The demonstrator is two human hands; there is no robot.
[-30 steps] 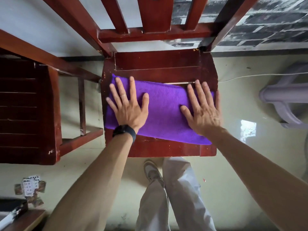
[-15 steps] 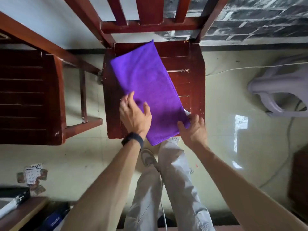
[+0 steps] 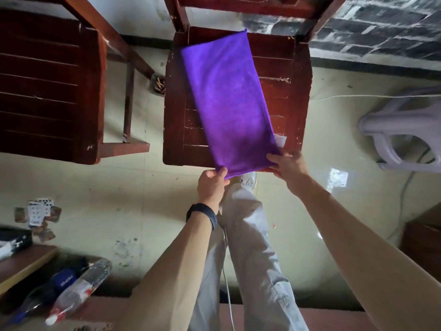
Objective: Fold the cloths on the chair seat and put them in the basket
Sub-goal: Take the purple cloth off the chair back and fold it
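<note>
A purple cloth (image 3: 226, 99), folded into a long strip, lies lengthwise on the dark red wooden chair seat (image 3: 286, 96), from the backrest to the front edge. My left hand (image 3: 211, 186) pinches its near left corner at the seat's front edge. My right hand (image 3: 286, 164) grips the near right corner. A small white tag shows beside the cloth's right edge. No basket is in view.
A second wooden chair (image 3: 50, 84) stands to the left. A pale plastic stool (image 3: 403, 132) lies on the floor at right with a white cable. Playing cards (image 3: 39, 211), a plastic bottle (image 3: 78, 290) and a low table edge are at lower left. My legs stand below the seat.
The cloth was lying crosswise under both flat hands; it has been turned lengthwise on the seat. Both hands moved down to its near corners and now hold them.
</note>
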